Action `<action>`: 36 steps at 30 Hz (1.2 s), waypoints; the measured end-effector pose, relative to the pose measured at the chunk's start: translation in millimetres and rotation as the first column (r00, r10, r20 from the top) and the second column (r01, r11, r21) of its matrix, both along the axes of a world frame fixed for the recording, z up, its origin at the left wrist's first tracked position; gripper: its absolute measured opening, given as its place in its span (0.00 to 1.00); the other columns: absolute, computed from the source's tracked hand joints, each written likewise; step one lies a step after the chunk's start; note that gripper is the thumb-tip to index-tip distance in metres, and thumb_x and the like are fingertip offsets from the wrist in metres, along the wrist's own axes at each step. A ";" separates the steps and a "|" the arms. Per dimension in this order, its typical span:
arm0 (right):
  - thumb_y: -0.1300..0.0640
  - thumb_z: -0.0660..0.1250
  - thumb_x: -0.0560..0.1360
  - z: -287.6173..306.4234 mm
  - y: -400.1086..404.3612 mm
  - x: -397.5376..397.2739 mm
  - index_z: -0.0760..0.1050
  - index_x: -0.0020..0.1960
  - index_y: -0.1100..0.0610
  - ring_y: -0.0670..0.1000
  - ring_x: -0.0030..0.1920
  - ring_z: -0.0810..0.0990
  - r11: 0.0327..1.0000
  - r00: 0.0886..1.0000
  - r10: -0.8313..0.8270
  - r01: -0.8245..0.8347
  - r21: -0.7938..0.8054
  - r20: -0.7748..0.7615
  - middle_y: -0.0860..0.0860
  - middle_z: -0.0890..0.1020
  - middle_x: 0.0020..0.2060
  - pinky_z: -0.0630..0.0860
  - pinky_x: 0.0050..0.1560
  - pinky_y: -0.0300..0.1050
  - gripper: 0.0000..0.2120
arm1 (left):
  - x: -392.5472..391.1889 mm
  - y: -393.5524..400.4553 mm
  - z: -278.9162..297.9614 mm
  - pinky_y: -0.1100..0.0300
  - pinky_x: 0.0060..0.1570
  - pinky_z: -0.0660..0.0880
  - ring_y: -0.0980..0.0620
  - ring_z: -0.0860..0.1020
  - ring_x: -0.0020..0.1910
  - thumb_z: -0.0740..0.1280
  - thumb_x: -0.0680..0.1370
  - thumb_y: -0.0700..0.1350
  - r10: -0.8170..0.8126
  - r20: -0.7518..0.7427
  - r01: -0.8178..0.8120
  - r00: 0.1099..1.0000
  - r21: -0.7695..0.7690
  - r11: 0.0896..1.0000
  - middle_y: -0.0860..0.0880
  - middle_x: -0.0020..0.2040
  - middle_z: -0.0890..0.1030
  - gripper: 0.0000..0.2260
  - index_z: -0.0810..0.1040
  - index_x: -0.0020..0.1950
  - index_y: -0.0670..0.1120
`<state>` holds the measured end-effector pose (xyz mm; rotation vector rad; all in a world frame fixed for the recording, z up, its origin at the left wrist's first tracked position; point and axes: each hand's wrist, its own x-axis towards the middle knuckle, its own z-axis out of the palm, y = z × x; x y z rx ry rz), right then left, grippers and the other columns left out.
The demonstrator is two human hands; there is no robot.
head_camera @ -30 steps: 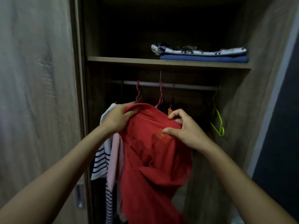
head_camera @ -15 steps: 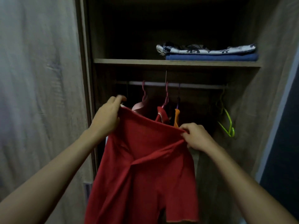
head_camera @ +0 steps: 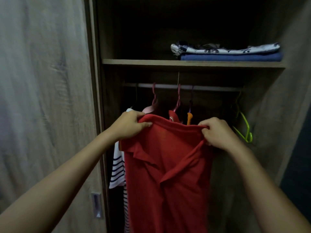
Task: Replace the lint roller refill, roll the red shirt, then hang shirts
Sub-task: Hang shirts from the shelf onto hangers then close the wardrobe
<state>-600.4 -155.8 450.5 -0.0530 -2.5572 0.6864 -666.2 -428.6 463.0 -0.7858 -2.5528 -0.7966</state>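
Note:
A red polo shirt hangs spread out in front of the open wardrobe. My left hand grips its top edge on the left, and my right hand grips the same edge on the right. The collar is folded down on the shirt's front. Behind it, the wardrobe rail carries pink hangers with clothes: a striped shirt at the left, another red garment and an orange one. An empty green hanger hangs at the rail's right end.
The wardrobe door stands at the left with a recessed handle low down. A shelf above the rail holds folded patterned and blue cloth. The wardrobe's side wall is at the right.
The bunched shirt has been opened out and now hangs flat between my hands, which have moved apart along its top edge. The view has shifted slightly closer and lower.

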 end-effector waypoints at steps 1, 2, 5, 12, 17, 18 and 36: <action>0.65 0.59 0.70 -2.0 2.6 0.6 0.81 0.35 0.47 0.43 0.23 0.78 1.000 0.998 0.003 -0.003 -0.001 0.056 0.46 0.79 0.22 0.74 0.28 0.37 0.17 | 1.0 5.8 1.8 0.56 0.44 0.78 0.52 0.82 0.42 0.69 0.74 0.56 -0.042 0.065 0.040 0.997 0.042 0.998 0.49 0.42 0.84 0.13 0.82 0.49 0.47; 0.65 0.60 0.70 -4.4 6.1 0.8 0.81 0.36 0.47 0.42 0.23 0.78 1.000 0.996 -0.003 0.004 -0.005 0.093 0.47 0.80 0.24 0.75 0.27 0.35 0.17 | 1.3 12.2 2.5 0.55 0.44 0.80 0.53 0.83 0.41 0.71 0.73 0.57 -0.094 0.124 0.083 0.988 0.095 0.992 0.49 0.41 0.85 0.14 0.83 0.47 0.47; 0.59 0.65 0.72 -10.5 15.2 4.8 0.84 0.44 0.46 0.40 0.34 0.81 0.998 0.967 0.008 -0.023 0.059 0.254 0.45 0.84 0.33 0.71 0.32 0.27 0.11 | 1.0 35.4 1.8 0.51 0.46 0.80 0.53 0.83 0.40 0.72 0.71 0.57 -0.126 0.085 0.111 0.988 0.159 0.981 0.49 0.39 0.85 0.14 0.84 0.46 0.48; 0.51 0.67 0.74 -22.5 45.7 -19.8 0.77 0.64 0.55 0.56 0.65 0.74 0.947 0.949 -0.315 0.312 -0.072 -0.034 0.55 0.77 0.65 0.69 0.65 0.44 0.19 | -5.5 92.6 3.8 0.54 0.43 0.77 0.45 0.81 0.45 0.68 0.73 0.58 0.122 -0.173 -0.096 0.977 0.151 0.984 0.46 0.39 0.84 0.12 0.83 0.46 0.50; 0.51 0.65 0.76 -18.7 82.7 -37.2 0.67 0.71 0.56 0.62 0.70 0.64 0.825 0.832 -0.556 0.552 -0.120 0.005 0.59 0.65 0.72 0.65 0.70 0.56 0.25 | -11.8 114.3 9.8 0.52 0.44 0.77 0.40 0.80 0.48 0.67 0.74 0.57 0.128 -0.202 -0.108 0.971 0.105 0.989 0.43 0.43 0.83 0.11 0.82 0.45 0.51; 0.51 0.65 0.76 -18.6 87.4 -40.7 0.67 0.71 0.55 0.62 0.70 0.65 0.811 0.819 -0.573 0.572 -0.123 0.031 0.59 0.64 0.71 0.66 0.69 0.57 0.25 | -13.7 116.8 10.7 0.52 0.44 0.77 0.41 0.80 0.47 0.67 0.74 0.57 0.122 -0.189 -0.103 0.974 0.110 0.989 0.43 0.43 0.83 0.11 0.82 0.45 0.51; 0.58 0.60 0.80 -2.6 141.7 -132.6 0.66 0.66 0.59 0.52 0.34 0.80 0.345 0.965 -0.262 0.126 -0.930 0.034 0.58 0.78 0.50 0.77 0.23 0.39 0.15 | -52.5 127.1 -2.8 0.54 0.44 0.77 0.46 0.81 0.44 0.68 0.73 0.58 0.116 -0.117 -0.098 0.986 0.152 0.984 0.49 0.39 0.84 0.11 0.83 0.47 0.53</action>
